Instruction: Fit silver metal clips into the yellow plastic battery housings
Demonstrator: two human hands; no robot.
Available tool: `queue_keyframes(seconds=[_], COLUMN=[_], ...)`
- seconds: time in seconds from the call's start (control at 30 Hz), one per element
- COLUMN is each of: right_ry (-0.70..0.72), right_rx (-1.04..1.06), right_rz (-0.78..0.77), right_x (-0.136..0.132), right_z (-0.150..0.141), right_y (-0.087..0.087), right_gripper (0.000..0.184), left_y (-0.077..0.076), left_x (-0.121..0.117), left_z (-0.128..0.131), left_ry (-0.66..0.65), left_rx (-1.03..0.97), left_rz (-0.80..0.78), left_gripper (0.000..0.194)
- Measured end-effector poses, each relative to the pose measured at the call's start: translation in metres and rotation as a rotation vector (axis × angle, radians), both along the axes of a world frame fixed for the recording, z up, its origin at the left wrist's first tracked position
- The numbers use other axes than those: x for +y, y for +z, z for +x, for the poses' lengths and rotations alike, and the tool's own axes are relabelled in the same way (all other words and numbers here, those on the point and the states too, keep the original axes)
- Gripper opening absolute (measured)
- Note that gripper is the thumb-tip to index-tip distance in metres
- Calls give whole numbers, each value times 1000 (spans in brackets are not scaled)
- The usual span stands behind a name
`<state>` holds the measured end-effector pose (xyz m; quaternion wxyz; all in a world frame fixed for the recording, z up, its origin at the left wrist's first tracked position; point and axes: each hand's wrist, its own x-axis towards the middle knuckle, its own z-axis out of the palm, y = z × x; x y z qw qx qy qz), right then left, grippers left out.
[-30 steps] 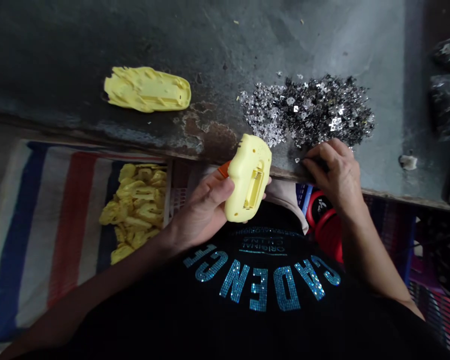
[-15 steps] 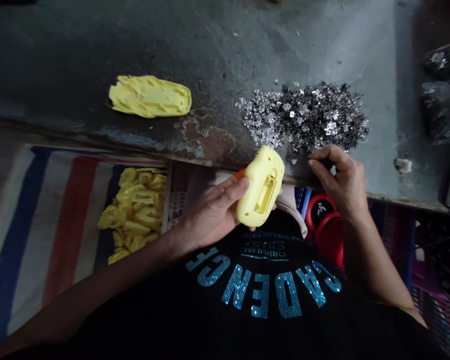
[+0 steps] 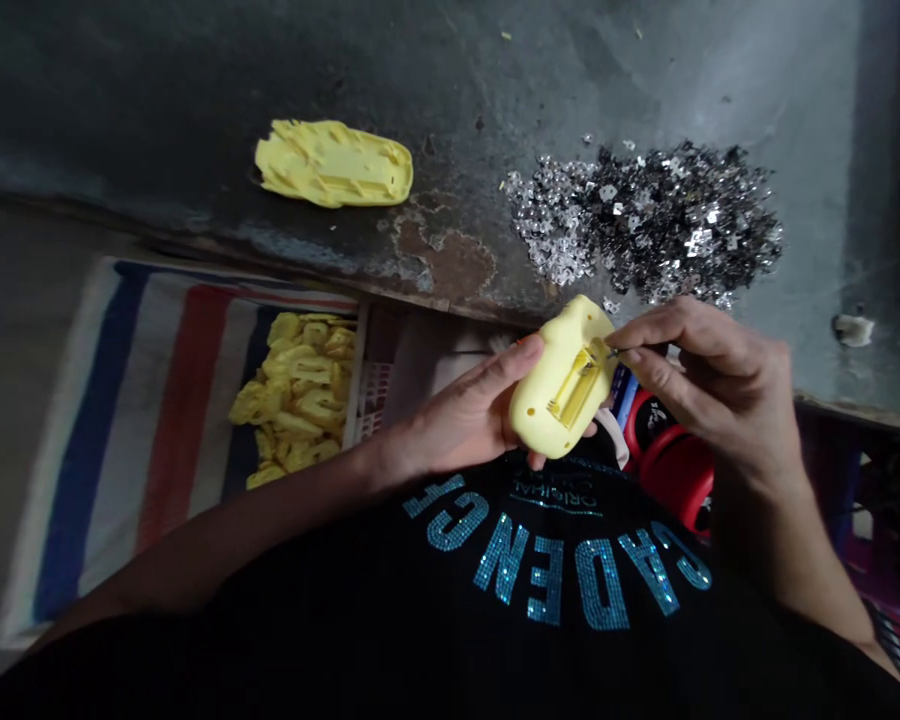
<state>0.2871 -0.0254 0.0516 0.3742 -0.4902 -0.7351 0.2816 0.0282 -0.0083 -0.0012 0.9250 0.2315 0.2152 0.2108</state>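
1. Left hand [image 3: 461,410] grips a yellow plastic casing [image 3: 551,385], its slotted face up.
2. Right hand [image 3: 716,385] pinches a small metal piece [image 3: 613,351] against the casing's edge.
3. Beyond the right hand, a heap of metal pieces [image 3: 645,220] lies on a worn concrete ledge [image 3: 195,60].
4. Beyond the left hand rests a yellow plastic shell [image 3: 334,162]; nearer, left of that hand, yellow plastic parts [image 3: 292,400] fill a crate.

Right hand [image 3: 709,385] moved off the edge of the glittering metal-chip pile [image 3: 645,220]; fingertips now pinch a tiny silver metal piece [image 3: 613,351] at the pale yellow moulded plastic casing [image 3: 540,420]. Left hand [image 3: 461,415] has turned the casing, top leaning further right.
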Motion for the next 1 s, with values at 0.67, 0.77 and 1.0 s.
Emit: queue_keyframes(seconds=[0.67,0.77,1.0], right_ry=[-69,-77,-82], right_rx=[33,-32,-199], right_rz=[24,40,93], right_x=[-5,-7,-10], right_z=[-23,-26,-30], right_y=[3,4,11], right_gripper=[19,22,19], left_y=[-5,-4,-1], left_x=[-8,-10,-11], left_z=[1,1,0], left_ry=[-21,13,123], left_rx=[-47,-31,28], left_rz=[-24,-4,1], left_gripper=[101,94,78])
